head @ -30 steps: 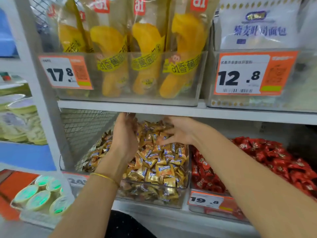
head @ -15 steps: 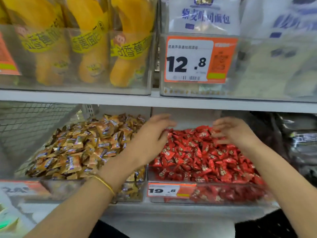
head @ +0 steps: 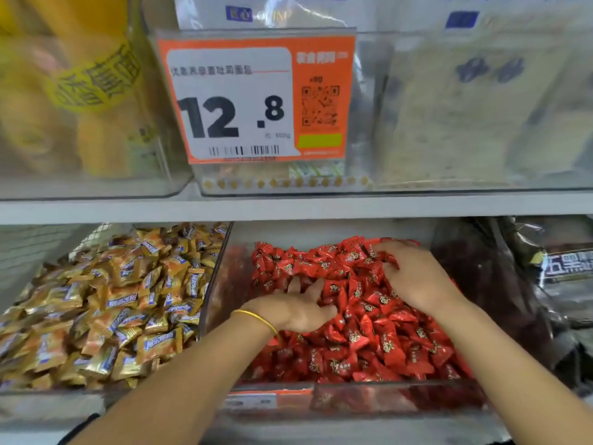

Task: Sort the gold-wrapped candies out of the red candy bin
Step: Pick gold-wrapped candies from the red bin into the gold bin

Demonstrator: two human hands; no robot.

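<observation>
A clear bin (head: 369,401) on the lower shelf is heaped with red-wrapped candies (head: 359,335). To its left a second clear bin holds gold-wrapped candies (head: 112,303). My left hand (head: 298,308), with a gold bangle on the wrist, lies palm down in the red pile, fingers dug in among the wrappers. My right hand (head: 414,277) rests on the back right of the same pile, fingers spread over the candies. Neither hand plainly holds a candy; the fingertips are partly buried. No gold wrapper shows among the red ones.
A white shelf board (head: 288,207) runs just above the bins. On it stand clear bins of bread with an orange 12.8 price tag (head: 256,97) and yellow packs (head: 80,91) at left. Dark packets (head: 529,284) fill the bin right of the red candies.
Both hands went from the gold candy bin over to the red one and lowered into the pile. The view swung right and moved closer.
</observation>
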